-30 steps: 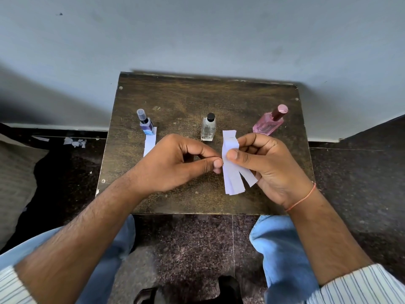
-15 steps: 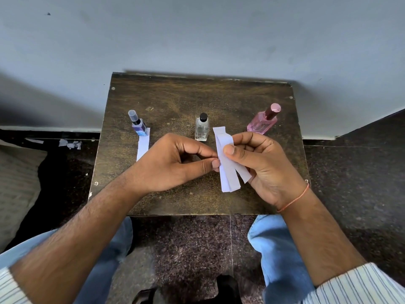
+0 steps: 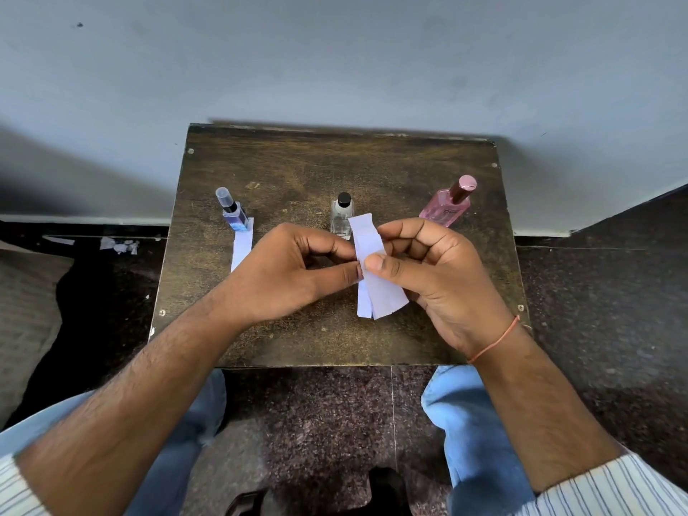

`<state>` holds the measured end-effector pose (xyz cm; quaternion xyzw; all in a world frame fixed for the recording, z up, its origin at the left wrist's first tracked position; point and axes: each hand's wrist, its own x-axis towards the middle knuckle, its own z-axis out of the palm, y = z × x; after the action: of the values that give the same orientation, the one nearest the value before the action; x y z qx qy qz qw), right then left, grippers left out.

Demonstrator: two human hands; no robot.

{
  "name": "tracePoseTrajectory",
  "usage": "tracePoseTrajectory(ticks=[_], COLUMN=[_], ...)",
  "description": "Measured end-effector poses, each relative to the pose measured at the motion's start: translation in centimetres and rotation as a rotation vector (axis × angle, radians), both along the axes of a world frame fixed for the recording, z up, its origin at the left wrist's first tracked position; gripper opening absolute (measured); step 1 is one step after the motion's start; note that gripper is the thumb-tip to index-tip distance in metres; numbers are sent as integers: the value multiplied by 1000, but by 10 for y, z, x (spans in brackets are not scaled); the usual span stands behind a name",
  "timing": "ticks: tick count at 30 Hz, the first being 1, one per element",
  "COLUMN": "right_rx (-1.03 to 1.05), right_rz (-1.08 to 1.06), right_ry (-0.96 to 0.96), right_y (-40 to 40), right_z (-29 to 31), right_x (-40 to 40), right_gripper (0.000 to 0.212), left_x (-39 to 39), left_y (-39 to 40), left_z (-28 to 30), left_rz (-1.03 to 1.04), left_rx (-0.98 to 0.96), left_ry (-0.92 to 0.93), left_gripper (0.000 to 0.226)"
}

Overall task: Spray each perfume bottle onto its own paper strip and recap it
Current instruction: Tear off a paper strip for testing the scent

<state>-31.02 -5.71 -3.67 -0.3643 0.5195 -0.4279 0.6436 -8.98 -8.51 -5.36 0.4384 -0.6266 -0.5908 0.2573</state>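
Observation:
Three capped perfume bottles stand in a row on the small wooden table (image 3: 391, 340): a blue bottle (image 3: 234, 214) at left, a clear bottle with a black cap (image 3: 341, 217) in the middle, a pink bottle (image 3: 448, 204) at right. One white paper strip (image 3: 242, 245) lies in front of the blue bottle. My right hand (image 3: 435, 277) pinches a small bunch of white paper strips (image 3: 374, 277) above the table's middle. My left hand (image 3: 294, 273) pinches the left edge of the same bunch with thumb and forefinger.
The table stands against a pale wall (image 3: 335, 68) on a dark speckled floor (image 3: 595, 299). Scraps of paper (image 3: 119, 245) lie on the floor to the left. My knees in blue jeans (image 3: 473, 433) sit just below the table's front edge.
The hands and the paper strips stay together in nearly the same pose; the fingers shift slightly on the bunch. The camera has moved a little. The bottles have not moved.

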Motion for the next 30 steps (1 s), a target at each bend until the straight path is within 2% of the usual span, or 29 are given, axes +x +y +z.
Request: tracePoseTrajectory(ticks=[5,10,16,19,26,30], right_rx=[33,48,107,180,240,251], right_rz=[27,56,70,80,101,112], right_ry=[15,17,-33,-125,-83,-98], right_y=[0,2,1,-1,-1,-1], right_z=[3,6,6,7,6,6], right_x=[-1,1,-1,-5,-2,-4], right_gripper=[44,41,37,37,37,34], left_x=[2,3,2,2,-2,-1], left_y=[-2,-2,1,2,2,1], left_z=[4,5,11,14,17,12], left_rz=[43,95,76,67,21,6], left_rx=[30,-22,-120,-158,-244,-248], left_ry=[-46,-147,-270,-258,-195,-150], left_gripper=[9,19,16,18,39,33])
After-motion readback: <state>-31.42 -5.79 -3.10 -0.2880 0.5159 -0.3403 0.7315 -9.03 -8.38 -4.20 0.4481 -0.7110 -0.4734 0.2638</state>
